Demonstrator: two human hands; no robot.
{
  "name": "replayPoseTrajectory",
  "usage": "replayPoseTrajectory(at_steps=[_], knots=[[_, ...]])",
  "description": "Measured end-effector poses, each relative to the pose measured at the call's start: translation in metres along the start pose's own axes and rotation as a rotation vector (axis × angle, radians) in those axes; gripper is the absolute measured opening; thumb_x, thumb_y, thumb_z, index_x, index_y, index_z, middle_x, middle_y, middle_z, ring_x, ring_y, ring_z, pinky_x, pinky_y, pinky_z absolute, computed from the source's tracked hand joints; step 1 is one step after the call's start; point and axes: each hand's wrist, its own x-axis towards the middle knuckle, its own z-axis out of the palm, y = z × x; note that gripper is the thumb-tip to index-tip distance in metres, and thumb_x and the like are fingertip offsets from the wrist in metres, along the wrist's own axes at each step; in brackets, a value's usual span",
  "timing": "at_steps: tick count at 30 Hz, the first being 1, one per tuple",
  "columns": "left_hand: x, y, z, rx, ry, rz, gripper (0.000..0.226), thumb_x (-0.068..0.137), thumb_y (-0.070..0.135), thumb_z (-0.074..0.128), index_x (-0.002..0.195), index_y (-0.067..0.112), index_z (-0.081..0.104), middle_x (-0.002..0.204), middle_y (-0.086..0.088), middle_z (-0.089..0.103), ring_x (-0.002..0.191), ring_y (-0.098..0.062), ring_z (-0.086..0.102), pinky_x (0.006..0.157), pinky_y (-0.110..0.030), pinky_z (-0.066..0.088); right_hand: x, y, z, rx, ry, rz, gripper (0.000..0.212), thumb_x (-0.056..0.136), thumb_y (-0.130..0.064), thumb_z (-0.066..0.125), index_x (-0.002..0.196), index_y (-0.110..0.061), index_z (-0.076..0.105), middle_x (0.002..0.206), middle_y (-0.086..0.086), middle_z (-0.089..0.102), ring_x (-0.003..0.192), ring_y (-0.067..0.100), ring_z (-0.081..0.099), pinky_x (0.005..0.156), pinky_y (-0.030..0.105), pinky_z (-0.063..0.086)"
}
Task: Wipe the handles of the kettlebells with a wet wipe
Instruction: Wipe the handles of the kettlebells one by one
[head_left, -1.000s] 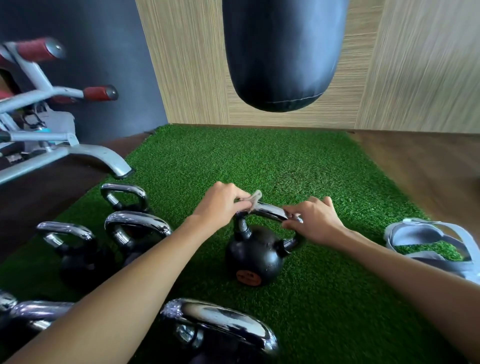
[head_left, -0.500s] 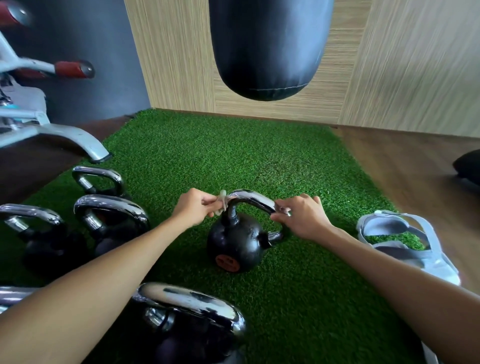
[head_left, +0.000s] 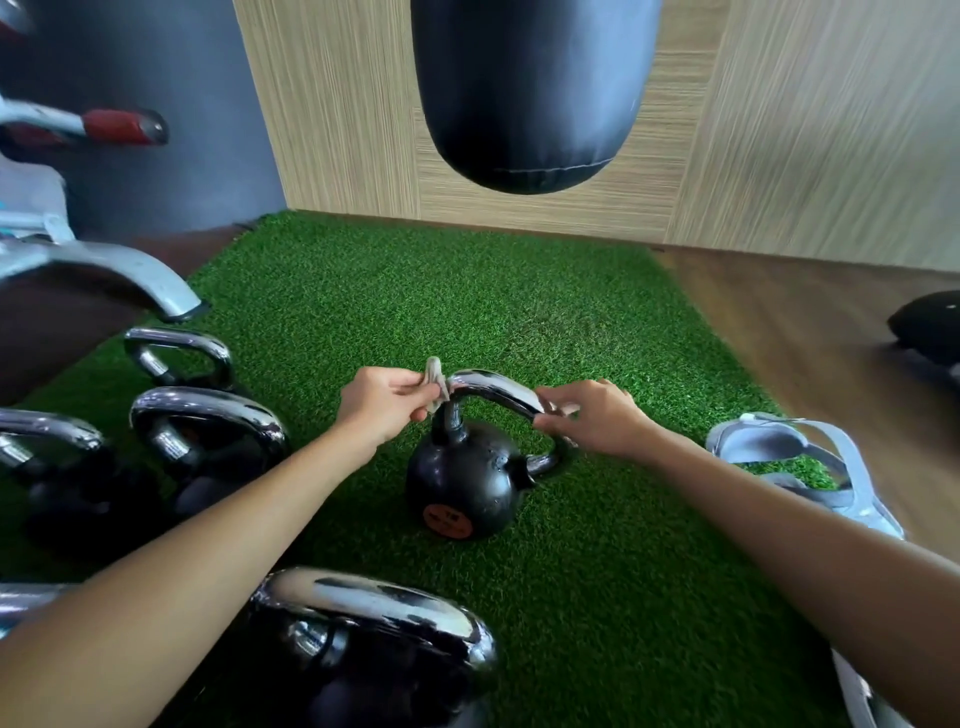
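Both hands: left (head_left: 382, 402) pinches crumpled wipe (head_left: 435, 382); right (head_left: 592, 415) grips curved chrome handle (head_left: 493, 387).

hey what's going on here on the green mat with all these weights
A person is cleaning a black kettlebell on the green turf mat. The left hand pinches a wet wipe against the left end of its chrome handle, while the right hand grips the handle's other end to steady it. More kettlebells stand to the left, none being touched, and a punching bag hangs above.
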Motion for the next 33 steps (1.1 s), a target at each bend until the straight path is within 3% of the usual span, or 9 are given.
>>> replayPoseTrajectory(at_steps=[4, 8, 10, 17, 19, 22, 26, 30, 33], knots=[[-0.005, -0.003, -0.004, -0.056, 0.070, -0.044, 0.025, 0.080, 0.032, 0.086, 0.102, 0.027, 0.076, 0.074, 0.011, 0.077, 0.073, -0.009, 0.076, 0.067, -0.033, 0.063, 0.005, -0.020, -0.007, 0.016, -0.145, -0.032, 0.058, 0.093, -0.028, 0.068, 0.146, -0.036, 0.045, 0.138, -0.005, 0.061, 0.119, 0.015, 0.062, 0.082, 0.019, 0.045], [0.006, -0.023, -0.016, -0.170, 0.159, -0.178, 0.024, 0.082, 0.026, 0.085, 0.104, 0.019, 0.077, 0.074, 0.004, 0.077, 0.068, -0.008, 0.072, 0.068, -0.030, 0.061, 0.023, -0.049, -0.002, -0.109, -0.079, -0.061, 0.017, 0.089, -0.045, 0.067, 0.102, -0.034, 0.070, 0.106, -0.011, 0.073, 0.087, 0.006, 0.066, 0.093, 0.035, 0.049], [0.013, -0.037, -0.022, -0.258, 0.193, -0.266, 0.015, 0.084, 0.022, 0.084, 0.097, 0.017, 0.078, 0.072, 0.001, 0.077, 0.077, -0.016, 0.075, 0.076, -0.035, 0.063, 0.034, -0.066, 0.007, -0.123, -0.082, -0.084, 0.019, 0.090, -0.049, 0.066, 0.076, -0.037, 0.059, 0.086, -0.013, 0.069, 0.068, 0.005, 0.061, 0.093, 0.038, 0.050], [0.015, -0.034, -0.017, -0.790, 0.097, -0.528, 0.004, 0.091, 0.014, 0.076, 0.095, 0.012, 0.074, 0.086, -0.008, 0.073, 0.069, -0.010, 0.067, 0.039, -0.015, 0.049, 0.038, -0.070, -0.009, -0.035, -0.264, -0.048, 0.031, 0.095, -0.032, 0.067, 0.086, -0.002, 0.066, 0.102, 0.014, 0.072, 0.094, 0.029, 0.070, 0.090, 0.044, 0.054], [0.015, -0.031, -0.013, -0.854, 0.099, -0.550, 0.010, 0.092, 0.013, 0.074, 0.101, 0.008, 0.074, 0.092, -0.010, 0.073, 0.076, -0.015, 0.071, 0.047, -0.020, 0.057, 0.030, -0.062, -0.004, 0.015, -0.262, -0.008, 0.042, 0.097, -0.034, 0.063, 0.100, 0.008, 0.063, 0.109, 0.026, 0.068, 0.098, 0.044, 0.066, 0.096, 0.056, 0.052], [0.018, -0.040, -0.014, -0.878, 0.020, -0.547, 0.032, 0.101, 0.020, 0.064, 0.129, 0.004, 0.064, 0.124, -0.018, 0.069, 0.114, -0.029, 0.069, 0.077, -0.031, 0.062, 0.028, -0.070, 0.009, 0.005, -0.163, 0.048, 0.035, 0.097, -0.038, 0.062, 0.079, -0.008, 0.063, 0.073, 0.007, 0.063, 0.052, 0.016, 0.051, 0.058, 0.028, 0.053], [0.024, -0.054, -0.018, -0.790, -0.101, -0.500, 0.044, 0.102, 0.030, 0.060, 0.140, 0.007, 0.053, 0.146, -0.017, 0.054, 0.134, -0.034, 0.055, 0.102, -0.042, 0.051, 0.015, -0.089, 0.025, -0.102, -0.059, 0.123, 0.034, 0.097, -0.040, 0.061, 0.076, -0.014, 0.064, 0.064, -0.001, 0.061, 0.043, 0.010, 0.044, 0.039, 0.017, 0.036], [0.024, -0.038, -0.016, -0.649, -0.162, -0.578, 0.017, 0.098, 0.027, 0.066, 0.111, 0.016, 0.066, 0.136, -0.007, 0.065, 0.123, -0.019, 0.062, 0.086, -0.031, 0.053, -0.002, -0.099, 0.046, -0.110, 0.063, 0.232, 0.044, 0.092, -0.048, 0.065, 0.074, -0.008, 0.065, 0.065, 0.000, 0.062, 0.046, 0.015, 0.046, 0.042, 0.023, 0.037], [0.025, -0.031, -0.004, -0.444, -0.181, -0.502, 0.031, 0.093, 0.023, 0.073, 0.123, 0.015, 0.068, 0.116, -0.005, 0.072, 0.098, -0.014, 0.067, 0.064, -0.021, 0.047, -0.008, -0.105, 0.045, -0.086, 0.079, 0.270, 0.043, 0.090, -0.049, 0.068, 0.068, -0.013, 0.058, 0.059, -0.004, 0.054, 0.044, 0.011, 0.042, 0.037, 0.016, 0.031]])
